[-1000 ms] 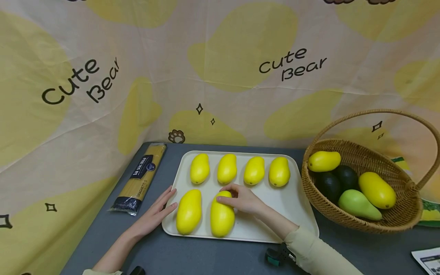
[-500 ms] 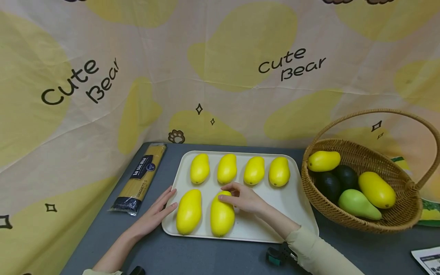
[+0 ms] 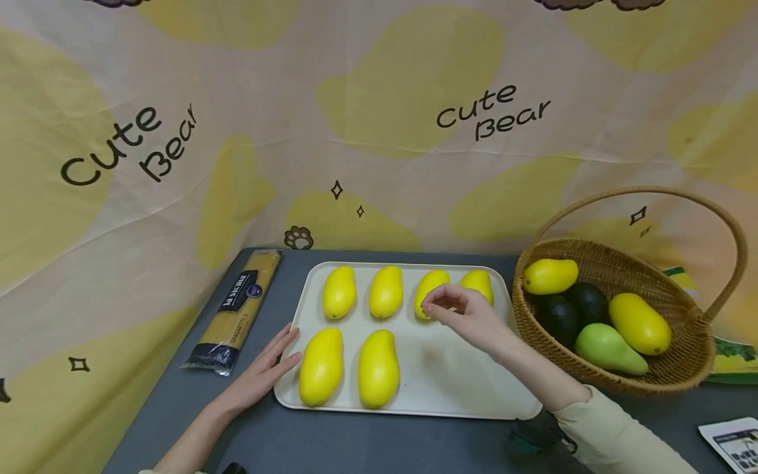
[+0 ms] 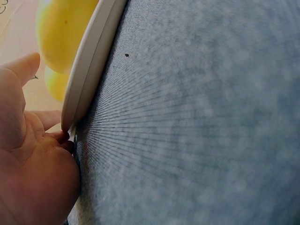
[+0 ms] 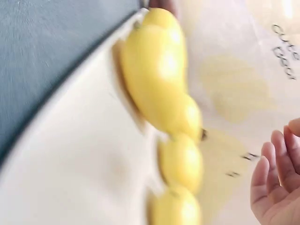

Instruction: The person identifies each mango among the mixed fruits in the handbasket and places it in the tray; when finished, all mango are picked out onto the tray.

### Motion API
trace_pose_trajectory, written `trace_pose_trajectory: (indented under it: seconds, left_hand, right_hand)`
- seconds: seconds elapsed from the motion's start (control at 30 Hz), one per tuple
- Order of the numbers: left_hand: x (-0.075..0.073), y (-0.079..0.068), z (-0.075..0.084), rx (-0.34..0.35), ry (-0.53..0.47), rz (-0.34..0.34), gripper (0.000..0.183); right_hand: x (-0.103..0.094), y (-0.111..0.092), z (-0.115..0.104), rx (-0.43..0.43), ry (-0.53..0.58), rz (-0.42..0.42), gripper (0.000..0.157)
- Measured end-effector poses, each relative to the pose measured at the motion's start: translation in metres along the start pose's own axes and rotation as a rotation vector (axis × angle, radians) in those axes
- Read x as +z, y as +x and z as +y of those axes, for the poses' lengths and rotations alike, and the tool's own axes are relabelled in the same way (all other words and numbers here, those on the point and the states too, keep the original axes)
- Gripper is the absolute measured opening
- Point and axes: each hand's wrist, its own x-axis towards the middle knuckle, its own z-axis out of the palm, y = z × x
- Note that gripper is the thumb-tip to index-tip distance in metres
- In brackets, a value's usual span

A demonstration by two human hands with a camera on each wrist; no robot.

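On a cream tray (image 3: 462, 388) lie several yellow mangoes in two rows. The front row has two, a left mango (image 3: 321, 367) and another mango (image 3: 379, 368) beside it. My right hand (image 3: 470, 319) hovers above the tray, partly in front of the back-row mangoes (image 3: 385, 291). Its fingers are loosely curled and hold nothing, as the right wrist view also shows for the hand (image 5: 281, 183). My left hand (image 3: 260, 375) rests with extended fingers at the tray's left edge. In the left wrist view that hand (image 4: 37, 164) touches the tray's rim (image 4: 89, 65).
A wicker basket (image 3: 675, 280) stands right of the tray, holding yellow mangoes (image 3: 639, 322), dark avocados (image 3: 556, 319) and a green pear (image 3: 610, 347). A spaghetti pack (image 3: 237, 313) lies at the left. A printed sheet (image 3: 731, 442) lies at the lower right. A patterned cloth (image 3: 414, 131) hangs behind.
My right hand has let go of the second front-row mango, rising and moving right. That mango stays on the tray. My left hand keeps its place at the tray's edge. The head view has shifted slightly.
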Motion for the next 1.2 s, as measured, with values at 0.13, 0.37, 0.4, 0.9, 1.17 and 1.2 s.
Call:
trace_pose_trajectory:
  seconds: [0.13, 0.37, 0.4, 0.9, 1.17, 1.2]
  left_hand:
    - [0.0, 0.0, -0.001, -0.006, 0.004, 0.003, 0.069]
    - [-0.001, 0.001, -0.003, -0.022, 0.005, -0.003, 0.071]
    - [-0.002, 0.001, -0.003, -0.026, 0.008, -0.005, 0.071]
    - [0.0, 0.001, 0.0, -0.049, 0.005, -0.014, 0.071]
    - [0.001, 0.002, 0.001, -0.066, 0.014, -0.012, 0.072]
    - [0.001, 0.002, 0.001, -0.063, 0.013, -0.011, 0.072]
  right_hand:
    - [-0.039, -0.011, -0.016, 0.001, -0.092, -0.007, 0.022]
    - [-0.114, -0.02, -0.03, -0.004, -0.474, -0.049, 0.02]
    - [-0.124, -0.02, -0.03, 0.001, -0.53, -0.054, 0.021]
    - [-0.195, 0.012, 0.004, 0.102, -0.859, -0.12, 0.039]
    - [-0.194, 0.03, 0.037, 0.149, -0.88, -0.17, 0.061]
    - [-0.192, 0.031, 0.039, 0.151, -0.893, -0.18, 0.061]
